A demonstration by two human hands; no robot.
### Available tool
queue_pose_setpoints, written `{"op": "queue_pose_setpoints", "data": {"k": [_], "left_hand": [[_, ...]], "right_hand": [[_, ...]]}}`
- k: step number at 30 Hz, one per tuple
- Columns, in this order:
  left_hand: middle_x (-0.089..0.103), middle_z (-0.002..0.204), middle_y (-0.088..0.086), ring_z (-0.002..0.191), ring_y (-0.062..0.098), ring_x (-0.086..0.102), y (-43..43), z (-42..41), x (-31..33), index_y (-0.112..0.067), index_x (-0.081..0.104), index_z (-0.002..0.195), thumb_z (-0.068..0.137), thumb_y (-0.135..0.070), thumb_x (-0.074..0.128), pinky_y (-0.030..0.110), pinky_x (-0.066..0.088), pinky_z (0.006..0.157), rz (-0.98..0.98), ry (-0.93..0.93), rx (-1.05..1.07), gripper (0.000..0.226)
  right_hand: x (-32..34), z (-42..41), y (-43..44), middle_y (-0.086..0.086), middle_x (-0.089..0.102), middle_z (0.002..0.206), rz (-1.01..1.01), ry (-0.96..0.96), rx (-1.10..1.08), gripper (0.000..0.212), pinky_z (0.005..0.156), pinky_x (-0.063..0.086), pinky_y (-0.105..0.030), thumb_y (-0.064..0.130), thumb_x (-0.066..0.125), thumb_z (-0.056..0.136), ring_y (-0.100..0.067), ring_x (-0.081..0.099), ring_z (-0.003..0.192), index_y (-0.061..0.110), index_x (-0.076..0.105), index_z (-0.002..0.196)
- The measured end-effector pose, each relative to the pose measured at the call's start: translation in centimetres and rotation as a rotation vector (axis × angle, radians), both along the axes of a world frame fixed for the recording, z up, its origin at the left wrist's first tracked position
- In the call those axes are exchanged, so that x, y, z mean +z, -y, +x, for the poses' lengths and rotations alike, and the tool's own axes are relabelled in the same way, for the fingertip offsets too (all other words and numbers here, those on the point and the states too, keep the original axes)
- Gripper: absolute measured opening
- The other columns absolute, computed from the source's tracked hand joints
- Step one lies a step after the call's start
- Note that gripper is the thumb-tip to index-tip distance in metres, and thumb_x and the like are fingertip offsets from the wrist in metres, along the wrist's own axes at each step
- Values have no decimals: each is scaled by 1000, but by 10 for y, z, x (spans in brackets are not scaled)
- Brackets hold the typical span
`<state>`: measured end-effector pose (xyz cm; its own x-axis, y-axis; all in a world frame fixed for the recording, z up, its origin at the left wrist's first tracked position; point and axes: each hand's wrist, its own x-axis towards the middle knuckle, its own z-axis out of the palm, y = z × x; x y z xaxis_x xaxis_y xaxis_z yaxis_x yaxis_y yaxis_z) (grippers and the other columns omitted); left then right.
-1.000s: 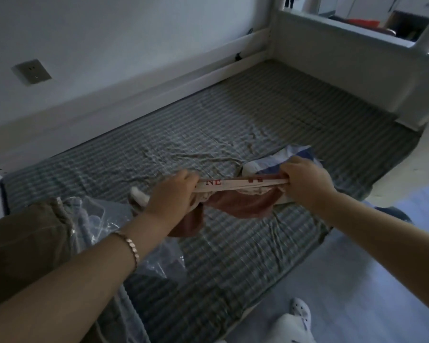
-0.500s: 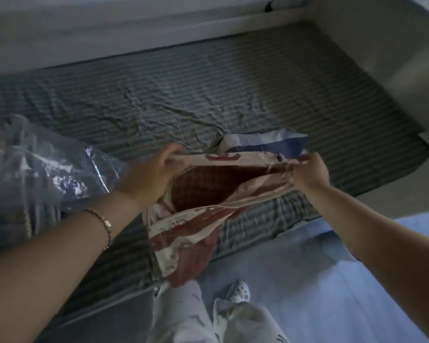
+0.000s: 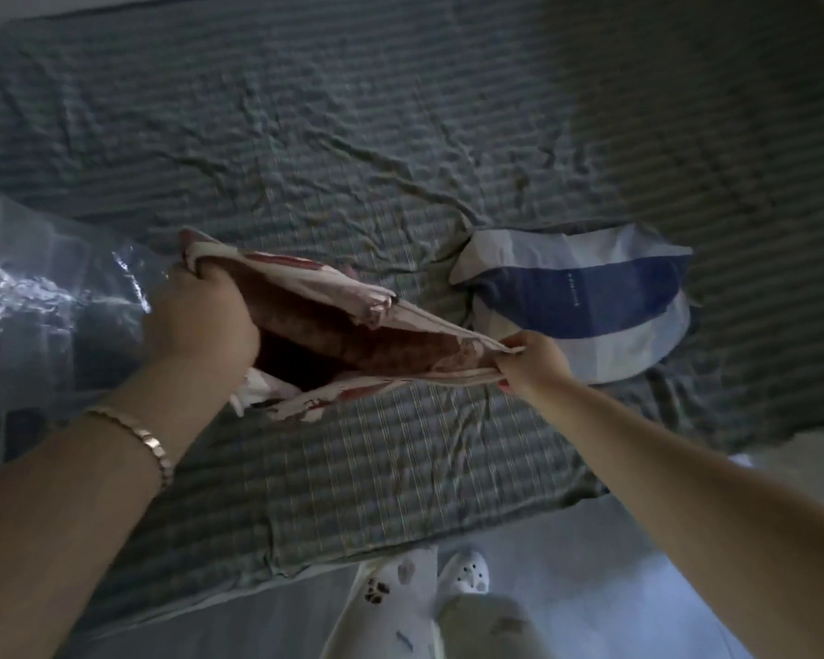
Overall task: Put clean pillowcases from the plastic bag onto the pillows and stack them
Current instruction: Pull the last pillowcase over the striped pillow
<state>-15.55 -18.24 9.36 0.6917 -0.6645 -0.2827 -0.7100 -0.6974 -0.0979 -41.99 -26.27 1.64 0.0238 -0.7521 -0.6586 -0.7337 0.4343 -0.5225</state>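
Red-and-cream pillowcase (image 3: 353,335), its mouth held open above the bed.
The left rim is gripped by the curled left hand (image 3: 201,321) and the right corner is pinched by the right hand (image 3: 533,363). The plastic bag (image 3: 44,297) lies at the left on the checked sheet (image 3: 400,135), with a blue-and-white striped cloth (image 3: 586,302) just beyond the right hand.

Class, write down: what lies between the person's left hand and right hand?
In the head view, the red-and-cream pillowcase spans from the left hand to the right hand, its mouth held open above the striped bedsheet.
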Motion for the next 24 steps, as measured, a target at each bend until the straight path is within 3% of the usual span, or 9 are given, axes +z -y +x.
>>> {"op": "queue_pose_setpoints", "data": {"k": [2,5,7,10,13,15,18,21,24], "left_hand": [[44,129,30,116,46,48,17,-13,-22,10,27,135,85,-4,53,52,43,94,87,-8,-112,59],[36,139,19,125,37,43,32,-37,-72,0,9,145,88,-26,57,43,47,89,260,-57,-362,78],[33,143,11,127,37,39,41,-51,-108,-11,8,147,91,-27,51,43,44,94,331,-150,-438,73],[35,145,7,113,34,54,58,-71,-147,-25,12,148,93,-17,40,42,46,92,345,-359,-371,62],[40,140,8,122,31,45,88,-99,-172,-26,40,137,91,-25,47,40,42,97,279,-456,-262,46],[47,130,15,125,38,38,111,-114,-185,-22,65,110,82,-25,60,44,37,99,47,-372,-341,29],[55,98,17,94,40,54,163,-135,-202,-11,69,75,69,-17,72,44,43,78,-280,-348,-311,9],[44,119,15,111,35,46,235,-156,-223,-12,61,105,81,-33,65,41,41,89,-290,-352,-74,33],[33,143,16,130,35,36,296,-164,-253,-8,36,137,78,-51,66,42,35,103,-138,-554,249,79]], "right_hand": [[-21,13,14,-3,60,82,33,-22,172,24,54,46,-27,29,56,89,-16,57,67,10,60,103],[-59,13,37,-10,46,128,57,-236,384,62,86,43,-35,46,60,84,-28,47,117,12,42,133],[-79,0,55,-12,35,138,4,-387,373,63,98,38,-40,43,57,87,-31,37,126,15,35,139],[-101,-30,86,-15,33,136,-18,-487,281,58,101,35,-41,34,57,88,-33,35,124,9,36,136],[-121,-70,132,-20,31,138,-162,-499,157,57,104,29,-41,27,58,88,-37,31,126,3,36,134],[-130,-95,166,-19,29,141,-255,-531,163,56,105,28,-43,25,56,89,-36,29,128,2,35,135],[-145,-131,227,-16,27,146,-320,-579,279,58,106,30,-44,26,52,91,-34,27,132,5,31,140],[-159,-158,293,-12,14,153,-278,-654,319,80,112,23,-46,41,58,86,-33,18,139,16,15,148],[-177,-169,334,-14,5,156,-5,-631,106,113,115,14,-50,58,70,68,-33,11,142,24,-2,149]]}}
